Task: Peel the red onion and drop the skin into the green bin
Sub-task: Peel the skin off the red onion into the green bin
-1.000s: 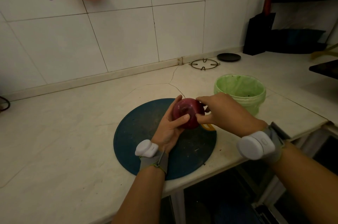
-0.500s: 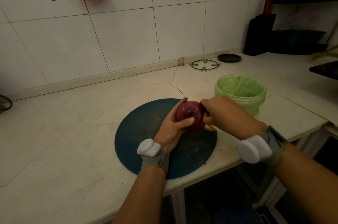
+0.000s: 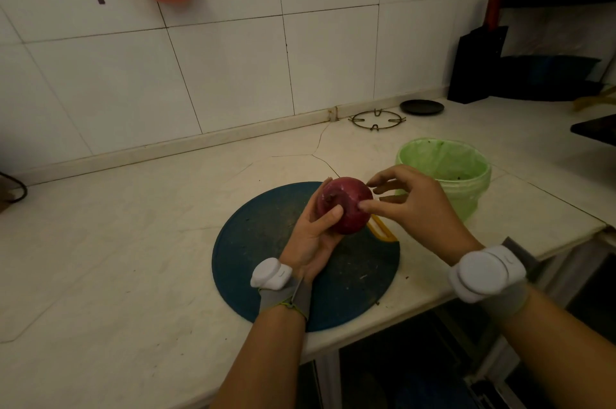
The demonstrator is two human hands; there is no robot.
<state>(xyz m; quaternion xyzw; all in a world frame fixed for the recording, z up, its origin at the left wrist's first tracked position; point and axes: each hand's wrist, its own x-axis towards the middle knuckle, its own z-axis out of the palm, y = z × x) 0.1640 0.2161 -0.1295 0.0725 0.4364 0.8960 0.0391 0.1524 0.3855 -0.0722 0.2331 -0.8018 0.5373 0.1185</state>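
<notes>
Onion [image 3: 346, 205] cupped in left hand [image 3: 310, 242] over board [image 3: 260, 242] — skin looks mostly on. Right hand [image 3: 420, 208] fingers spread, thumb tip on onion, gripping nothing. Bin [image 3: 473, 198] near right — peeling, dropping all remain.

Dim, warm, even indoor light with soft shadows; wide-angle bending and darkening toward the edges.

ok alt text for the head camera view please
A person's left hand holds a red onion above a round blue cutting board on a pale counter, while the thumb and fingertips of the right hand touch its skin. A green bin stands just right of the board.
</notes>
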